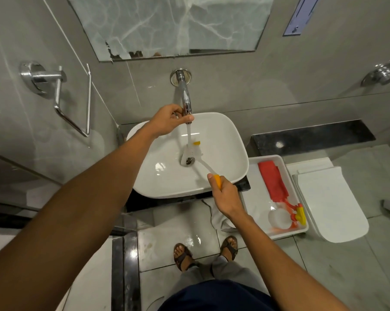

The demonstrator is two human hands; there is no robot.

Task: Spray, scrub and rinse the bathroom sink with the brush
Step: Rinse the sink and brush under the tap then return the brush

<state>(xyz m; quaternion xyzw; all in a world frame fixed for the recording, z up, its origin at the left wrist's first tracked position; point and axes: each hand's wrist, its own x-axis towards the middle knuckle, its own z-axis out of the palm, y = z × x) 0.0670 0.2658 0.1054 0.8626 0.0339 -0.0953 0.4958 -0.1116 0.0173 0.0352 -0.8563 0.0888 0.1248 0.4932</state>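
Fingers of the left hand (167,122) curl round the tip of the chrome tap (186,102) at frame centre, thumb lying across the spout mouth; whether they pinch a knob there can't be told. Fingers of the right hand (225,196) are wrapped tight on the orange grip of the brush (194,153), lower right of the basin. Brush head sits over the drain (188,161), w/ water (188,133) running from the tap straight onto the bristles. White sink (223,135) fills mid-frame, its walls wet and glossy. At right, a white tray (256,196) holds the spray bottle (281,217) lying on its side and a red cloth (272,180). Judged step: rinse, scrub prob. done. Next move calls for sweeping the wet brush round the bowl, then closing the tap w/ the left hand.
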